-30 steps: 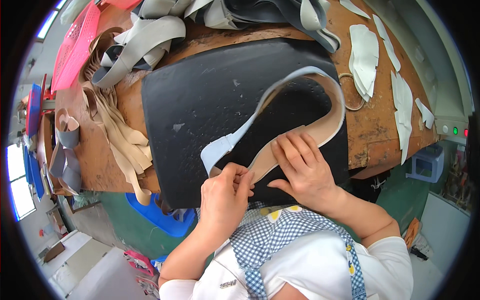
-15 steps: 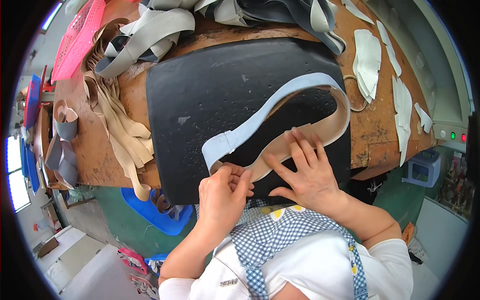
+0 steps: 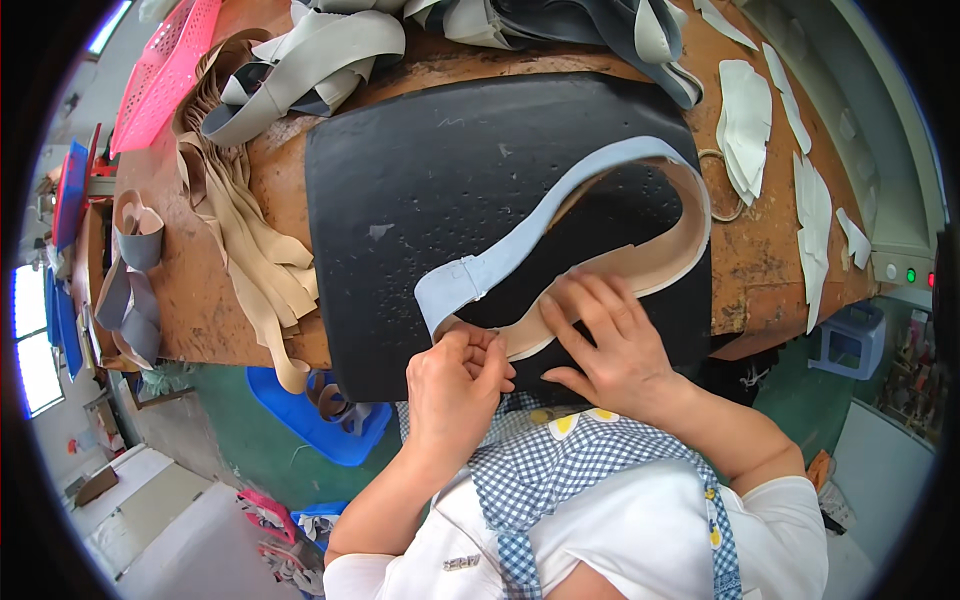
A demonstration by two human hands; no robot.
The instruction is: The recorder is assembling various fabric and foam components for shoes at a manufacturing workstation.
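The looped strip (image 3: 500,263) stands on the black mat (image 3: 400,180), arching away beyond both hands. The left hand (image 3: 448,388) curls closed, pinching its near edge; the right hand (image 3: 615,352), loosely spread, rests fingertips against it. Pale blue outside, beige inside.

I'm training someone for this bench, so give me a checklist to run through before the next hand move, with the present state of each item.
1. Left hand gripping the blue-and-tan strip: ok, fingers closed at its near left bend.
2. Right hand on the strip: ok, fingers spread over the tan inner face.
3. Strip over the black mat: ok.
4. Strip laid out straight: not ok, it curves round in a loop.
5. Tan face smooth under the right fingers: cannot tell, they cover it.
6. White pieces off the mat: ok, they lie to its right.
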